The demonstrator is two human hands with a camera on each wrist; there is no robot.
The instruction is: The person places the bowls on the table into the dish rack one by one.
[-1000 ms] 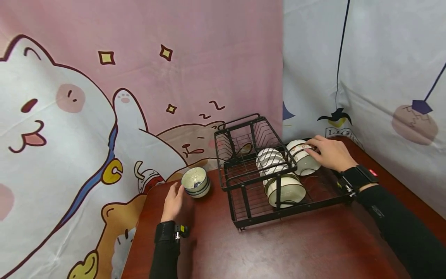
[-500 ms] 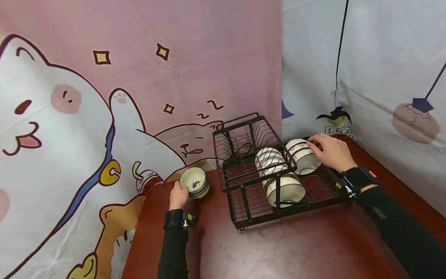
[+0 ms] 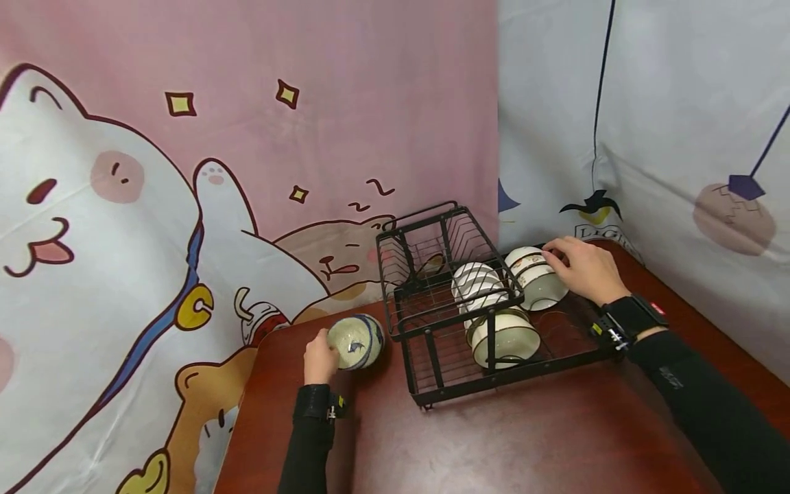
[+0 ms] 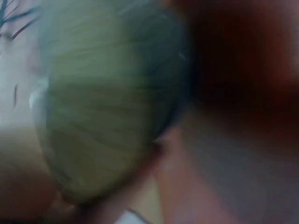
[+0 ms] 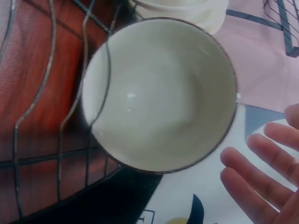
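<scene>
At the table's back left, my left hand (image 3: 321, 358) grips the rim of a speckled cream bowl (image 3: 350, 345) with a blue pattern. The bowl is tipped so that its inside faces me, and its blue-banded outer side (image 3: 375, 339) shows on the right. In the blurred left wrist view, the bowl (image 4: 93, 98) fills much of the picture. My right hand (image 3: 586, 269) hovers at the right end of the black dish rack (image 3: 518, 374), close beside the white bowls (image 3: 538, 283). Its fingers (image 5: 261, 186) extend apart from the dark-rimmed white bowl (image 5: 159, 98) in the right wrist view.
Several small white bowls (image 3: 475, 283) stand on edge in the rack's middle, with a larger cream bowl (image 3: 507, 343) in front. The rack's raised wire tier (image 3: 453, 322) overhangs its left part. Printed cloth (image 3: 401, 103) hangs right behind the reddish wooden table (image 3: 469, 446).
My left hand has moved right and taken hold of the bowl's rim; the bowl has tipped towards me and shifted slightly right. The right hand has drawn back slightly from the white bowls.
</scene>
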